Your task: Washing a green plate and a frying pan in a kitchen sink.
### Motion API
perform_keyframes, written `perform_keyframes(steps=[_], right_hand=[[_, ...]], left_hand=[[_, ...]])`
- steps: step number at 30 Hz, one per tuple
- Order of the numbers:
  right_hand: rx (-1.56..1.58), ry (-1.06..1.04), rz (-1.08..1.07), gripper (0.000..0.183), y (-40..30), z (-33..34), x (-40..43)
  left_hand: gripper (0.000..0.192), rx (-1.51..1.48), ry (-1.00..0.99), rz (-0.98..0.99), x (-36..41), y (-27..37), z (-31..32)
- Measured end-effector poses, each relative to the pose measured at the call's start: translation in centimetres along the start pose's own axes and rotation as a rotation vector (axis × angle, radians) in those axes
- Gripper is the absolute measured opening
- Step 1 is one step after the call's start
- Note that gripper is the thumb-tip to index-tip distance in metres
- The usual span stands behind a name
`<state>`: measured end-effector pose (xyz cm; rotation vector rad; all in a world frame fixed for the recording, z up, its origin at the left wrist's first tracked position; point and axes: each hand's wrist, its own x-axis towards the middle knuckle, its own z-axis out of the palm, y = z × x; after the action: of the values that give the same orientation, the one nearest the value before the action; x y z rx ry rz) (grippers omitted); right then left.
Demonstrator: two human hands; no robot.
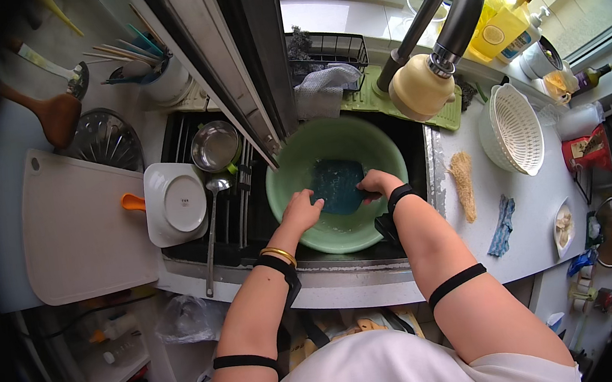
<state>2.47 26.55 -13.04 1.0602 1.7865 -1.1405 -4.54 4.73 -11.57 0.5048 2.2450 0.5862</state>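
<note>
A large green plastic basin [291,158] stands in the dark sink. Inside it lies a blue-green cloth or flat sheet [339,184], spread out and dotted with small pale specks. My left hand [303,212] is at the sheet's left edge, fingers curled over it. On the opposite side my right hand [377,184] grips the right edge between thumb and fingers. Above the basin's right rim curves a dark faucet [417,25] with a cream spray head [422,87]; no stream of water shows.
Left of the basin are a small metal pot [216,146], a ladle [214,235], an upturned white dish [176,203] and a cutting board [84,227]. To the right lie a loofah [464,187], a blue patterned cloth [502,225] and a white colander [511,131]. A dark upright frame leans in above.
</note>
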Motion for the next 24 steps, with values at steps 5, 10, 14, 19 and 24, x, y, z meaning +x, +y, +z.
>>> perform_keyframes(steps=[5, 10, 14, 19, 24], right_hand=[[0.181, -0.132, -0.149, 0.025, 2.1, 0.9, 3.0], [0.334, -0.242, -0.408, 0.024, 1.9, -0.3, 0.1], [0.318, -0.194, -0.512, 0.022, 0.5, -1.3, -4.1], [0.225, -0.080, -0.545, 0.026, 0.4, -1.9, -6.7], [0.222, -0.063, -0.549, 0.027, 2.3, -2.1, -7.1]], left_hand=[[0.049, 0.244, 0.174, 0.267, 0.1, -0.5, 1.0], [0.071, 0.615, 0.361, 0.491, -0.6, 2.3, 0.0], [0.069, 0.629, 0.449, 0.556, -1.5, 5.8, -1.4], [0.064, 0.602, 0.327, 0.755, -2.0, 6.6, 0.9], [0.064, 0.585, 0.251, 0.806, -3.4, 5.7, -2.2]])
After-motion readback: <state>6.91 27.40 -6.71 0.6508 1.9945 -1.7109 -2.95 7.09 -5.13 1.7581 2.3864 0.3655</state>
